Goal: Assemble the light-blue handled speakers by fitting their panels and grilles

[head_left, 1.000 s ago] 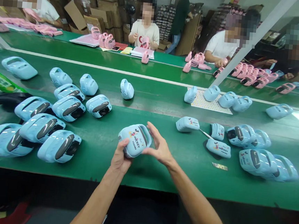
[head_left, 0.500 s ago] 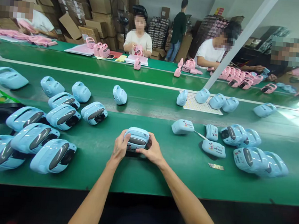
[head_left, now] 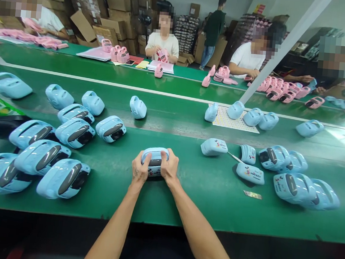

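Note:
A light blue plastic housing [head_left: 155,151] with a loop handle, a dark glossy panel and printed figures on its front is held low over the green bench, directly before me. My left hand [head_left: 140,168] is closed around its left side, thumb pressed on the upper face. On the other side my right hand [head_left: 169,166] grips it likewise, thumb beside the dark panel. The fingers behind the housing are partly hidden. To the right, the closest pieces are a printed light blue part [head_left: 214,147] and another printed part [head_left: 250,173], with a thin white tool [head_left: 233,156] between them.
Several blue housings [head_left: 64,179] crowd the left side of the green bench [head_left: 166,205]. More housings [head_left: 294,188] stand at the right, near a small foil strip [head_left: 252,195]. A dotted sheet [head_left: 230,120] lies farther back. Across the line, people handle pink housings [head_left: 274,92].
My right hand has shifted its hold, its thumb moving from the lower front up onto the upper face of the housing. My left hand still grips the left side.

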Tool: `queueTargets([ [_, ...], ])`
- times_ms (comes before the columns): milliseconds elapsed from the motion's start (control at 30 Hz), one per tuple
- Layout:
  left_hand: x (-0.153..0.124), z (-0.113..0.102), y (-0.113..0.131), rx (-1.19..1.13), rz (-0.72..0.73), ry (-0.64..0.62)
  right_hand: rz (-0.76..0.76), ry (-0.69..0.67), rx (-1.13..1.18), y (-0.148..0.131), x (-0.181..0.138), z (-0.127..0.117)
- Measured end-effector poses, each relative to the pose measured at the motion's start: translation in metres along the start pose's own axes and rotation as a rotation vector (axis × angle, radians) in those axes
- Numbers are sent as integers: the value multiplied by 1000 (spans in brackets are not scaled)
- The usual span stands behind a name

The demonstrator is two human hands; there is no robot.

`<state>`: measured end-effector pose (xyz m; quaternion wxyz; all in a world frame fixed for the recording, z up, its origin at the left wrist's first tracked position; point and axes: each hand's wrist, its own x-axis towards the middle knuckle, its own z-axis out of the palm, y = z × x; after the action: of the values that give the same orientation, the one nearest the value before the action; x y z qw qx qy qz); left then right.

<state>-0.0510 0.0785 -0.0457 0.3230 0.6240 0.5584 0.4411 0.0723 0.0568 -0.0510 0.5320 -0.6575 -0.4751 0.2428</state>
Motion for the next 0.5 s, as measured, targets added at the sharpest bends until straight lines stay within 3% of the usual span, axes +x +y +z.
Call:
queueTargets([
  [233, 7, 6, -4, -47, -61, 64, 18, 60, -43, 1, 6, 8],
  [500, 6, -8, -9, -341, -58, -122, 24, 46, 136, 5, 2, 3],
])
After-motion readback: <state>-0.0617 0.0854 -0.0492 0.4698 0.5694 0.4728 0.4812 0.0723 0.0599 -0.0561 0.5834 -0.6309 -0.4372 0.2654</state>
